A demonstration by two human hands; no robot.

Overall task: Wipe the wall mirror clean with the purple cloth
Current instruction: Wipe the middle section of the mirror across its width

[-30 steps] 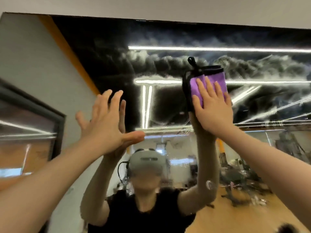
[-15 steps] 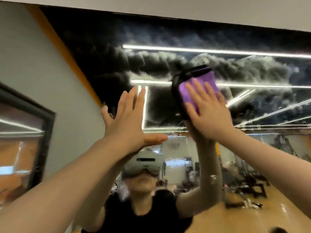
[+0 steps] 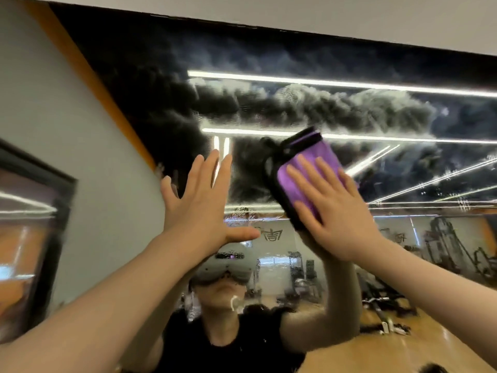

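The wall mirror [image 3: 349, 109] fills the view in front of me, streaked with a cloudy white film across its upper part. My right hand [image 3: 333, 211] lies flat with fingers spread, pressing the purple cloth [image 3: 304, 181] with its black edge against the glass right of centre. My left hand [image 3: 204, 205] is flat on the mirror just left of the cloth, fingers together and thumb out, holding nothing. The mirror reflects a person in a black top with a headset, both arms raised.
The mirror's top edge meets a pale wall [image 3: 349, 14] above. A grey wall with an orange stripe [image 3: 88, 76] shows on the left, with a dark framed panel [image 3: 35, 238] at the far left. Gym machines [image 3: 443, 249] and a wooden floor appear in the reflection.
My right hand has slid the cloth down and slightly left across the glass and tilted it. My left hand has shifted right, closer to the cloth. The view has tilted.
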